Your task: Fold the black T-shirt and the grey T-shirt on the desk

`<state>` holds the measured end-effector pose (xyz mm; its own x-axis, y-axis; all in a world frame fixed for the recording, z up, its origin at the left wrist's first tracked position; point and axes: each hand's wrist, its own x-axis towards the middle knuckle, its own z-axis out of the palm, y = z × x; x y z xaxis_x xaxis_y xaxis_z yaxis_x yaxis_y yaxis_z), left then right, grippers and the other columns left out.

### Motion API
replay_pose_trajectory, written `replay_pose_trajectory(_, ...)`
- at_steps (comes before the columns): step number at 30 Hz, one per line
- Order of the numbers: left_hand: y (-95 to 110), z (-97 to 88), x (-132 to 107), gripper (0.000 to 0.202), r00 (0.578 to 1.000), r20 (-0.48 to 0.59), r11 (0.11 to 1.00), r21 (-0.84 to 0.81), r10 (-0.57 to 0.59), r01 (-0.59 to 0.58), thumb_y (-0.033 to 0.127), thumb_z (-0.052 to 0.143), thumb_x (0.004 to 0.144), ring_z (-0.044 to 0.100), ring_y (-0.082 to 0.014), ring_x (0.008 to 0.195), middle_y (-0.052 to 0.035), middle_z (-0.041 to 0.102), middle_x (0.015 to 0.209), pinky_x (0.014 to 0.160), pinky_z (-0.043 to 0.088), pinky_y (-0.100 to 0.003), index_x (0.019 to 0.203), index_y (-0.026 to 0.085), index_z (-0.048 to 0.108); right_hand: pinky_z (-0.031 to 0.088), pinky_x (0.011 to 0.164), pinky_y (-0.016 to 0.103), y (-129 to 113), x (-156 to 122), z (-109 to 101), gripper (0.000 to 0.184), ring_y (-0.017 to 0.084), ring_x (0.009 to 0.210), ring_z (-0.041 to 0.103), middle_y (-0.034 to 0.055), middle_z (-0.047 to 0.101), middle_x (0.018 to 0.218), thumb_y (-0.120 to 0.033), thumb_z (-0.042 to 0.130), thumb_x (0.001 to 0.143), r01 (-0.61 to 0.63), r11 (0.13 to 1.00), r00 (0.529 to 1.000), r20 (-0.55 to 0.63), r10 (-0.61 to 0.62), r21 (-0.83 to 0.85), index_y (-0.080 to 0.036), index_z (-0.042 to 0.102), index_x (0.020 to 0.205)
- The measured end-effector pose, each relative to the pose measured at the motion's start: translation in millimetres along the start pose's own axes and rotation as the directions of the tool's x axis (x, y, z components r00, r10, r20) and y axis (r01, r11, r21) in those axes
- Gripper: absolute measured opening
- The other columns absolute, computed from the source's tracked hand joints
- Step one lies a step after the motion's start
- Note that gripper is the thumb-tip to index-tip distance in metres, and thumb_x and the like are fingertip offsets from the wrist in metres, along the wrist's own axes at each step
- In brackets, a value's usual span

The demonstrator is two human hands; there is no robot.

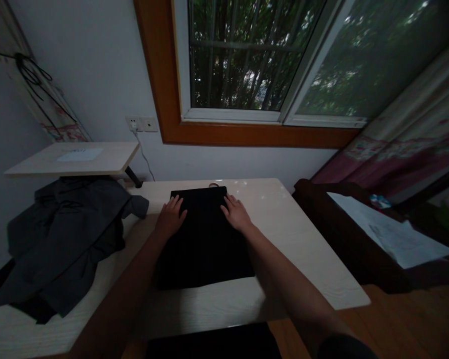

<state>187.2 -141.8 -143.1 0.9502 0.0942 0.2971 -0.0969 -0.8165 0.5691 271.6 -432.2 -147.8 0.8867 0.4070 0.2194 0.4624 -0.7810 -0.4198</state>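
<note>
forearms [287, 280], black cloth [205, 244], grey garment [67, 224] beside

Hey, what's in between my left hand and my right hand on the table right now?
A black cloth, lying flat on the pale table, spans between your left hand and right hand in the head view.

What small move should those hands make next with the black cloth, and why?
Perhaps the left hand and right hand should smooth the black cloth toward its near edge, since both rest near its far corners and it lies on the table.
</note>
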Motion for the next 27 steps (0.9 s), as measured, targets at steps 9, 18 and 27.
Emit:
replay_pose_trajectory(9, -8.1, -31.8, -81.8, 0.061, 0.987, -0.074, 0.984, -0.124, -0.14, 0.13, 0.04, 0.067, 0.083, 0.05, -0.0342, 0.134, -0.0143, 0.06, 0.138, 0.118, 0.033, -0.054, 0.139, 0.019, 0.056, 0.037, 0.118, 0.048, 16.4, -86.4, -20.3, 0.056, 0.026, 0.137, 0.05, 0.0127, 0.057, 0.145, -0.042, 0.054, 0.096, 0.005, 0.963, 1.0, -0.031, 0.003, 0.268, -0.02, 0.051, 0.147)
replay_pose_trajectory(18, 13.6, -34.7, -127.8, 0.041, 0.999, 0.03, 0.991, 0.128, 0.019, -0.022, 0.037, 0.045, 0.101, 0.052, -0.0262, 0.131, -0.0066, 0.064, 0.136, 0.114, 0.041, -0.05, 0.138, 0.03, 0.062, 0.034, 0.119, 0.053, -6.7, -134.2, -12.2, 0.042, 0.027, 0.143, 0.046, 0.0101, 0.058, 0.146, -0.031, 0.046, 0.101, 0.07, 0.995, 0.992, -0.109, -0.061, 0.077, -0.023, 0.062, 0.139)
replay_pose_trajectory(27, -3.9, -23.2, -96.1, 0.046, 0.992, 0.088, 0.959, 0.261, 0.089, -0.109, 0.028, 0.038, 0.102, 0.039, -0.0292, 0.147, -0.0121, 0.061, 0.143, 0.119, 0.034, -0.055, 0.142, 0.021, 0.058, 0.033, 0.118, 0.05, -13.5, -109.7, -12.4, 0.042, 0.026, 0.143, 0.046, 0.0107, 0.059, 0.146, -0.023, 0.042, 0.102, 0.029, 0.999, 0.993, -0.11, -0.034, -0.042, -0.018, 0.061, 0.138)
